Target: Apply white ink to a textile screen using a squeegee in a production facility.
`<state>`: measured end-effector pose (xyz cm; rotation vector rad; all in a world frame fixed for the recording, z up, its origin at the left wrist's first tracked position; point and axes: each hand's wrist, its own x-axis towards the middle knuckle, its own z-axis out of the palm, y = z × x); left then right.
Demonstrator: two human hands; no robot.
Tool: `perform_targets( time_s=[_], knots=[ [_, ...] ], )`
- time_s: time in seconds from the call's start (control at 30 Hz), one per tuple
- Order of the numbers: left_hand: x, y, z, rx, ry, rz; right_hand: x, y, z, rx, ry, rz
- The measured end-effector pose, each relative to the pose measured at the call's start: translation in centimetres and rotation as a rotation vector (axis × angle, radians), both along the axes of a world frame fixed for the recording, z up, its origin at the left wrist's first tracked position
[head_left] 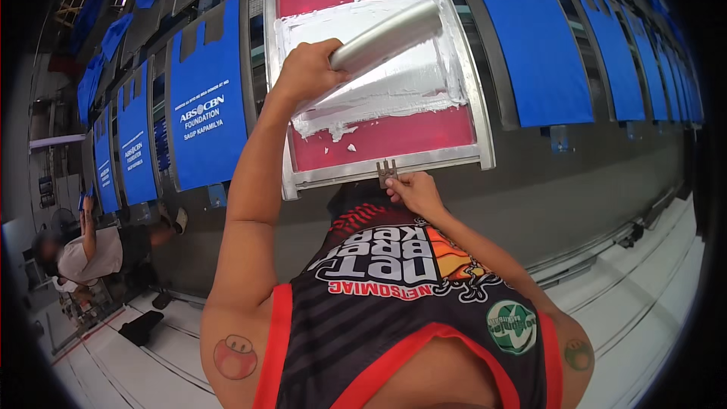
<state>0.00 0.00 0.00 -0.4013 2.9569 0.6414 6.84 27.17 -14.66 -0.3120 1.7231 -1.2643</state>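
My left hand (pixel 309 68) is wrapped round the near-left end of a long silvery squeegee (pixel 390 34). The squeegee slants across a silk-screen frame (pixel 348 169), over thick white ink (pixel 326 30) spread on its red mesh (pixel 409 133). Below the near rail, my right hand (pixel 418 193) pinches a small grey pronged bracket (pixel 387 173) at the middle of that rail. The squeegee's lower edge is hidden from view.
Blue bag-shaped cloth pieces (pixel 208 91) with white print lie on boards to the left. Plain blue pieces (pixel 534 45) line the boards to the right. Another person (pixel 91 254) is at the far left, near the row of boards.
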Motion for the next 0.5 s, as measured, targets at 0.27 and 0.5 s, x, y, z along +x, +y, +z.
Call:
perform_targets(
  time_s=[0.27,0.5],
  knots=[
    [0.3,8.2,-5.2,-0.114,0.011,-0.186,-2.9,5.1,-0.2,0.125,0.116,0.091],
    [-1.0,8.1,-5.6,-0.130,-0.019,-0.251,-4.5,4.9,0.0,0.185,0.196,0.229]
  ],
)
